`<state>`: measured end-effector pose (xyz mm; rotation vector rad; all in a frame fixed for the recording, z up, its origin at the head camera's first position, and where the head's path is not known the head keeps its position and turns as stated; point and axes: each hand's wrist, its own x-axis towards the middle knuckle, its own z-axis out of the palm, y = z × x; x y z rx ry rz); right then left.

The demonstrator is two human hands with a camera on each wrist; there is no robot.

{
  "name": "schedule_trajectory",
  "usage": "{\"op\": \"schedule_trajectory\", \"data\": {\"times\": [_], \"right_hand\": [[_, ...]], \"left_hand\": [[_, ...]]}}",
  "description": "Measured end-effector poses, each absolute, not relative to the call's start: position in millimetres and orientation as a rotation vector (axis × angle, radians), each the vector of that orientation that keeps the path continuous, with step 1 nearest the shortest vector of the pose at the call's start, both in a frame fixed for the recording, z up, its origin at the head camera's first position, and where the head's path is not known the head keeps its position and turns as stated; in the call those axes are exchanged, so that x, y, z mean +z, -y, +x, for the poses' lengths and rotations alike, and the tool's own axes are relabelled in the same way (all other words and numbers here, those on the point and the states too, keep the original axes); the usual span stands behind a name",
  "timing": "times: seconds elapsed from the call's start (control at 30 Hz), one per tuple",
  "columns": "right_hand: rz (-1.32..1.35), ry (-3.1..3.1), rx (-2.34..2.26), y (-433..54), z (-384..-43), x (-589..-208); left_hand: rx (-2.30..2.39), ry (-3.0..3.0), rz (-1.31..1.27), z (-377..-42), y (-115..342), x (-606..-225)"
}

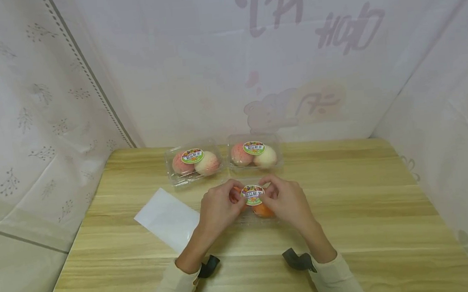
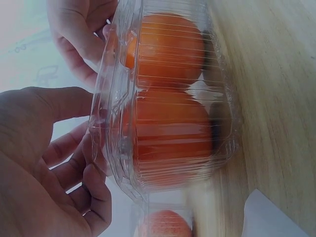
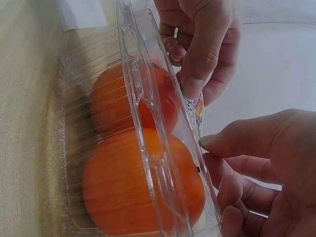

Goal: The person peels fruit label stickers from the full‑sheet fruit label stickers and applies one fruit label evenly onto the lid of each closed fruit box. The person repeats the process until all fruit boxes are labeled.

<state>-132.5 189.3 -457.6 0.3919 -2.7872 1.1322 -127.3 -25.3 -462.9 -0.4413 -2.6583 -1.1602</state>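
Note:
A clear plastic clamshell box [image 2: 228, 106] holding two orange-coloured round fruits [image 3: 133, 182] stands on the table between the hands. Over its lid is an oval printed sticker [image 1: 253, 194], green, white and multicoloured, seen edge-on in the right wrist view. My left hand [image 1: 220, 208] pinches the sticker's left edge with thumb and finger. On the opposite side, my right hand [image 1: 290, 201] pinches its right edge. The sticker lies at the lid's surface; whether all of it touches the plastic is hard to tell. Both hands' other fingers are curled near the lid.
Behind the hands stand two clear boxes, left [image 1: 175, 179] and right [image 1: 274, 138], each with two pinkish-white peach-like fruits and an oval sticker. A white sheet [image 1: 167, 218] lies left of my left forearm. Patterned curtains [image 1: 228, 65] surround the wooden table [image 1: 369, 218].

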Motion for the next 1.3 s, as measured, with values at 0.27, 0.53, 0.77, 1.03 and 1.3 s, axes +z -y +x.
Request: {"op": "schedule_trajectory", "data": {"times": [0.27, 0.53, 0.77, 1.03, 1.3], "right_hand": [[0.407, 2.780, 1.087, -188.9, -133.4, -458.7], [0.385, 2.805, 1.085, -188.1, -132.4, -457.4], [0.372, 2.817, 1.078, -188.1, -132.6, -457.8], [0.386, 2.815, 1.050, -188.2, -132.6, -458.6], [0.380, 2.824, 1.056, -185.7, -129.0, -455.2]], "left_hand": [[-1.139, 2.656, -0.453, -126.7, 24.9, -462.1], [-1.128, 2.664, -0.459, -126.9, 24.7, -462.8], [-1.100, 2.653, -0.471, -126.1, 24.8, -462.3], [-1.056, 2.648, -0.481, -125.9, 24.0, -463.0], [-1.044, 2.642, -0.476, -126.0, 23.6, -462.9]]}}
